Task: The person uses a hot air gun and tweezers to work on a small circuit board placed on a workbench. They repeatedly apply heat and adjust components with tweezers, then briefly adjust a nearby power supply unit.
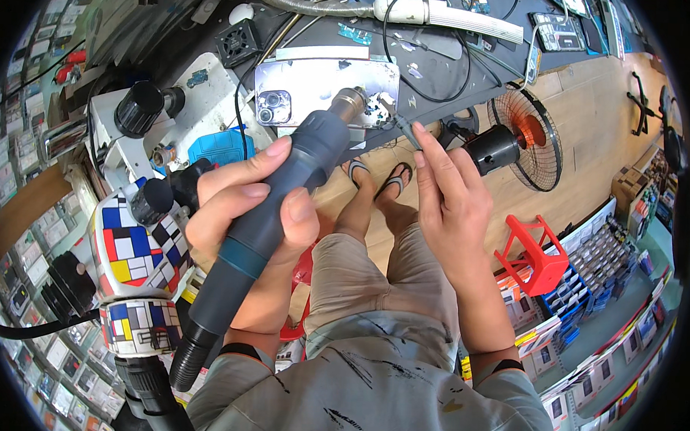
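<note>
My left hand [224, 200] is wrapped round a dark hot air gun [273, 201], whose metal nozzle [350, 103] points at the right end of a phone. The phone [311, 89] lies on its front, its pale lavender back facing up and its camera block at the left. At the right end the back is cracked, with flakes and bare patches [377, 110]. Pinched in my right hand [456, 193] is a thin scraper-like tool [406, 129] with a grey handle. Its tip is at the cracked patch; whether it touches is hard to tell.
A microscope [139, 242] with a colourful block pattern stands at the left, next to a blue tray-like piece [218, 146]. Cables and a hose [314, 3] cross the dark bench [494, 88]. Right of the bench are a fan [524, 137] and a red stool [537, 256].
</note>
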The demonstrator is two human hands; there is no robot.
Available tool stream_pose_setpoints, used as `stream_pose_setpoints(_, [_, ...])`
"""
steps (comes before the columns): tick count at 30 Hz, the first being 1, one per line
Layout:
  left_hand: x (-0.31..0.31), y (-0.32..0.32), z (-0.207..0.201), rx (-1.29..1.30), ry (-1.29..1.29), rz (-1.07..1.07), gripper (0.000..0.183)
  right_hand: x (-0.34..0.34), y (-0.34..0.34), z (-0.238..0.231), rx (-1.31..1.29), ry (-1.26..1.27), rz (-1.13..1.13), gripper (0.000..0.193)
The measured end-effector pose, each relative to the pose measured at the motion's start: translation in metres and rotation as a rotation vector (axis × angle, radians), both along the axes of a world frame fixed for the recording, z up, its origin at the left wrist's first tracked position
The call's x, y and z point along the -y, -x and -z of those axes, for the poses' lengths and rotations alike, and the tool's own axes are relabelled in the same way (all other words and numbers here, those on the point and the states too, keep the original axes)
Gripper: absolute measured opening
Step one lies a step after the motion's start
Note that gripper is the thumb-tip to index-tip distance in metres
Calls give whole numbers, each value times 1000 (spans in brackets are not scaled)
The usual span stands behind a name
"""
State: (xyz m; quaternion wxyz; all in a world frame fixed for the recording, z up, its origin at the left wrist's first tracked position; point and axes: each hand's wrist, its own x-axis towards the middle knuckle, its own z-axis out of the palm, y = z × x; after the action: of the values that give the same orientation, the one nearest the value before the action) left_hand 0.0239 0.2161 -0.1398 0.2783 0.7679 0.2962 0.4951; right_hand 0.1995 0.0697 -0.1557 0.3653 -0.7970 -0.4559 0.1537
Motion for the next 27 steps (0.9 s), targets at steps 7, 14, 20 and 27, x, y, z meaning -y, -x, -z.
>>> stream_pose_setpoints(7, [-2,-6,3,-46,17,-13,41,0,1,4,53,15,-25,55])
stream_pose_setpoints(14, [-11,-15,8,-29,-40,-48,35,-4,0,5,97,-44,-50,54])
stream_pose_setpoints(20, [-13,-22,8,-15,-18,24,34,-4,-4,1,97,-33,-47,55])
stream_pose_setpoints(27, [-20,-17,7,40,35,-1,41,-2,-7,11,136,-60,-62,59])
